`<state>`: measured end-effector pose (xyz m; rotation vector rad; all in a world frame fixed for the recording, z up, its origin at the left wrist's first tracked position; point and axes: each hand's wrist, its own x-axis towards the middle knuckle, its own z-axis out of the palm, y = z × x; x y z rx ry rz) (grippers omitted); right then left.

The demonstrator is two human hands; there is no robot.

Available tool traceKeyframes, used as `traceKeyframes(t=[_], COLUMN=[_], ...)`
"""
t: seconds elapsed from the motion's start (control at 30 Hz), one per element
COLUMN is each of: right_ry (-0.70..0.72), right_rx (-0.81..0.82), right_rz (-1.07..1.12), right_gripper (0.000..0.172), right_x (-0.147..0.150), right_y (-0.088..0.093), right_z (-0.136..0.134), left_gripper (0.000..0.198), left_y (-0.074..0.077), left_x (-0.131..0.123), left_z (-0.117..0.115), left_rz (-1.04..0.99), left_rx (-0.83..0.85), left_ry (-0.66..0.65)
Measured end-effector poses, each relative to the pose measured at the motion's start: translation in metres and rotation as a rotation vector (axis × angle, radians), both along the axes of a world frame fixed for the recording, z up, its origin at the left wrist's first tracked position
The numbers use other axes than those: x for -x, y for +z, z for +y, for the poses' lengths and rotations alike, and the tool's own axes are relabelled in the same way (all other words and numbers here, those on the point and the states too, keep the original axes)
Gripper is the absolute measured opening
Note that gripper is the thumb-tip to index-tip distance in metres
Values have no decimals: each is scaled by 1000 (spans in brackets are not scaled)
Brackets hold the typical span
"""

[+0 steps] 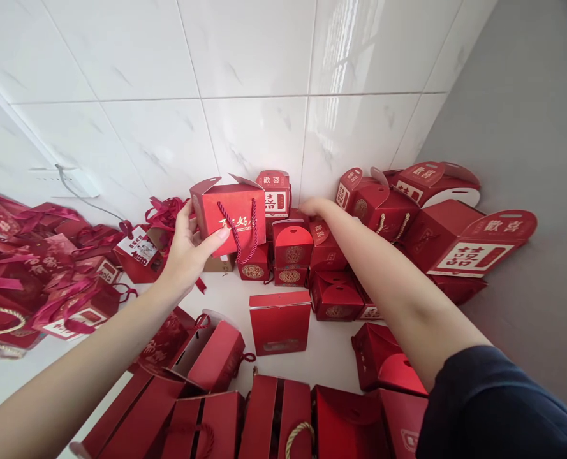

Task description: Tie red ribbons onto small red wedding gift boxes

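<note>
My left hand (187, 252) grips the lower left corner of a red gift box with a rope handle and gold lettering (233, 213), held up with its top flaps open. My right hand (314, 206) reaches far forward to the back of the pile, beside a small red box with a white label (273, 194) and above a stack of small red boxes (291, 252). The right hand's fingers point away from me and are mostly hidden.
Red gift boxes and bags cover the white surface: a ribboned heap (34, 274) on the left, large boxes (460, 239) on the right, a flat red box (279, 322) in the middle, several more along the near edge. A white tiled wall (254, 83) stands behind.
</note>
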<state>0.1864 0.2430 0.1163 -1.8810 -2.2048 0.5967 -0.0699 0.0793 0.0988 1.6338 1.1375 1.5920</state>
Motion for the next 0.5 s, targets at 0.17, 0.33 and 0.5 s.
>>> traceKeyframes(t=[0.17, 0.33, 0.5], right_ry=[175, 658, 518], right_rx=[-288, -161, -219], right_rz=[368, 480, 246], right_gripper=[52, 99, 89], right_x=[-29, -40, -55], right_y=[56, 95, 102], right_z=[-45, -115, -125], left_gripper=[85, 101, 102], left_y=[10, 13, 18], left_x=[-19, -59, -73], left_z=[13, 24, 22], left_rz=[70, 155, 194], left_rx=[-62, -118, -75], left_ry=[-89, -342, -384])
